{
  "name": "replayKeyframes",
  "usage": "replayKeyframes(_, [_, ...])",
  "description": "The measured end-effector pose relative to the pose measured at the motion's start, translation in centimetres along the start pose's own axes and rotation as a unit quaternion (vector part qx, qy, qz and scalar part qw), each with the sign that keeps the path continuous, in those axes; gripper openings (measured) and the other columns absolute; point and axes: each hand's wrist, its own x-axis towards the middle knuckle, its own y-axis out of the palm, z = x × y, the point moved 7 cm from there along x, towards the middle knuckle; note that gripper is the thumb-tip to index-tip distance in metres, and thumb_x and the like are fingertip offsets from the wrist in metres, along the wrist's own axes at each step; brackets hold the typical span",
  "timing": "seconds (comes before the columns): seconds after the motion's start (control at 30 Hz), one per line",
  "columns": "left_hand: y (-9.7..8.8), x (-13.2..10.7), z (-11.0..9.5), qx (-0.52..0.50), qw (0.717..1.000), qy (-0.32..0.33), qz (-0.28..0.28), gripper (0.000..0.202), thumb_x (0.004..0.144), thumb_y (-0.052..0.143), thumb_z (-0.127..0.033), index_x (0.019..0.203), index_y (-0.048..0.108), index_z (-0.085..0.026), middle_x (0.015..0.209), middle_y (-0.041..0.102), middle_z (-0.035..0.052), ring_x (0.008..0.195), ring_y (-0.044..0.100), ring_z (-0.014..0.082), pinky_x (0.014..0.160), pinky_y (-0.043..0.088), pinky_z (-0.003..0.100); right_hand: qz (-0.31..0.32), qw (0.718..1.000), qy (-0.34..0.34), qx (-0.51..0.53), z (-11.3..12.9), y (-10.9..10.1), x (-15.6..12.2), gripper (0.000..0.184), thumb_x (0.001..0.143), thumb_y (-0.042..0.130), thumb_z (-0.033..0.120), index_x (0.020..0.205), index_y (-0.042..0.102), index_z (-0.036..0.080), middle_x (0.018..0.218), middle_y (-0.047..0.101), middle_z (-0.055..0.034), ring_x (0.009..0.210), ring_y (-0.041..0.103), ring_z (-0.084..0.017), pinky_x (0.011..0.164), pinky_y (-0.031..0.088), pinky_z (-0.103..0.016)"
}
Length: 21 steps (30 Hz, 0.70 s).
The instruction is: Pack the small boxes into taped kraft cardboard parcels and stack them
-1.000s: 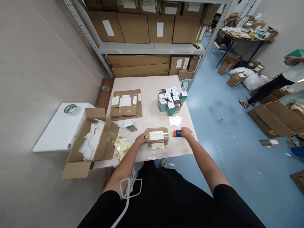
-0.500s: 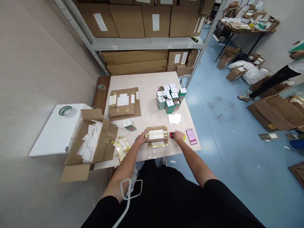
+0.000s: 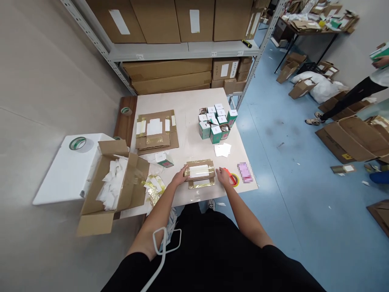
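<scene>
A small flat cardboard box (image 3: 199, 171), taped over with clear tape and bearing a white label, lies near the table's front edge. My left hand (image 3: 180, 177) grips its left end, thumb and fingers at the edge. Just off its right end is my right hand (image 3: 223, 177), fingers loosely stretched toward the box with nothing visible in them. Right beside that hand, a red tape dispenser (image 3: 233, 178) with a yellow roll rests on the table, partly hidden by the hand. Farther right lies a phone (image 3: 244, 172) with a pink screen.
Several green-and-white small boxes (image 3: 216, 134) stand behind, near white paper slips (image 3: 223, 150). Flattened cardboard (image 3: 175, 140) lies back left; one small carton (image 3: 164, 159) stands nearer. An open carton (image 3: 121, 202) holds white paper. Shelving (image 3: 164, 52) borders the table's back. Another person (image 3: 349, 95) stands far right.
My right hand has let go of the tape dispenser and moved slightly left toward the box. The dispenser now lies at its right. My left hand stays on the box; the view has shifted slightly.
</scene>
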Motion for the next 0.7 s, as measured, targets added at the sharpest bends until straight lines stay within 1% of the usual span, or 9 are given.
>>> replayKeyframes(0.07, [0.1,-0.1,-0.2,-0.025,1.0,0.001,0.003,0.095,0.082,0.079,-0.041,0.165,0.034,-0.028,0.158,0.054,0.0087,0.138,0.058,0.0324,0.112,0.045,0.037,0.037,0.999,-0.003,0.031,2.5,0.8,0.7,0.052,0.106,0.042,0.055,0.133,0.062,0.015,0.126,0.073,-0.0178,0.116,0.066,-0.027,0.092,0.048,-0.03])
replayKeyframes(0.13, [0.2,-0.1,-0.4,-0.051,0.999,-0.013,-0.003,0.1,0.082,0.079,-0.046,0.167,0.029,-0.026,0.155,0.057,0.0106,0.138,0.059,0.032,0.112,0.045,0.037,0.054,0.998,0.013,0.03,4.2,1.4,1.2,0.06,0.103,0.048,0.061,0.131,0.062,0.01,0.121,0.074,-0.0214,0.11,0.069,-0.029,0.088,0.049,-0.031])
replayKeyframes(0.23, [0.4,0.0,-0.1,-0.08,0.992,-0.079,-0.051,0.102,0.089,0.07,-0.058,0.169,0.018,-0.021,0.149,0.062,0.0145,0.136,0.06,0.0326,0.111,0.045,0.039,0.063,0.998,0.03,0.009,4.8,2.0,1.9,0.068,0.1,0.05,0.067,0.13,0.062,0.007,0.121,0.073,-0.026,0.111,0.07,-0.033,0.086,0.049,-0.032])
replayKeyframes(0.27, [0.5,0.1,0.1,-0.081,0.989,-0.105,-0.068,0.1,0.091,0.067,-0.06,0.169,0.018,-0.02,0.147,0.063,0.0158,0.136,0.06,0.0332,0.11,0.045,0.04,0.07,0.997,0.03,0.004,4.6,2.1,2.2,0.069,0.1,0.049,0.067,0.13,0.063,0.007,0.123,0.073,-0.0258,0.112,0.07,-0.033,0.087,0.049,-0.032])
replayKeyframes(0.3, [0.6,0.2,0.2,-0.078,0.986,-0.124,-0.078,0.097,0.092,0.066,-0.061,0.168,0.022,-0.02,0.147,0.063,0.0164,0.136,0.06,0.0337,0.111,0.044,0.041,0.078,0.997,0.028,0.002,4.4,2.2,2.5,0.067,0.101,0.048,0.067,0.13,0.064,0.008,0.125,0.072,-0.0247,0.114,0.069,-0.033,0.087,0.049,-0.032])
replayKeyframes(0.37, [1.2,0.6,0.2,-0.082,0.984,-0.139,-0.075,0.086,0.092,0.066,-0.06,0.162,0.037,-0.02,0.148,0.062,0.0169,0.137,0.059,0.0346,0.112,0.044,0.042,0.091,0.996,0.021,0.008,3.9,2.2,3.1,0.063,0.101,0.05,0.065,0.127,0.066,0.01,0.125,0.073,-0.0224,0.116,0.069,-0.032,0.089,0.049,-0.031])
replayKeyframes(0.47, [2.1,1.2,0.0,-0.142,0.981,-0.123,-0.048,0.073,0.091,0.068,-0.059,0.149,0.055,-0.018,0.15,0.06,0.0178,0.137,0.058,0.0345,0.114,0.044,0.04,0.089,0.995,0.025,0.024,3.5,2.0,3.6,0.056,0.099,0.057,0.06,0.121,0.07,0.01,0.12,0.075,-0.0219,0.113,0.07,-0.032,0.088,0.049,-0.031])
replayKeyframes(0.6, [2.1,1.4,-0.2,-0.199,0.974,-0.1,-0.039,0.072,0.087,0.072,-0.063,0.14,0.063,-0.015,0.144,0.065,0.0186,0.135,0.061,0.0339,0.112,0.047,0.038,0.07,0.996,0.035,0.043,3.7,1.8,3.0,0.052,0.101,0.055,0.053,0.124,0.069,0.009,0.124,0.073,-0.0234,0.116,0.069,-0.033,0.091,0.05,-0.033])
replayKeyframes(0.7, [1.4,1.1,-0.3,-0.218,0.971,-0.092,-0.039,0.071,0.087,0.07,-0.067,0.136,0.066,-0.016,0.138,0.069,0.0178,0.132,0.063,0.0327,0.109,0.05,0.036,0.066,0.995,0.03,0.075,4.3,1.4,2.1,0.051,0.1,0.054,0.052,0.128,0.068,0.012,0.123,0.074,-0.0194,0.112,0.07,-0.03,0.091,0.051,-0.033])
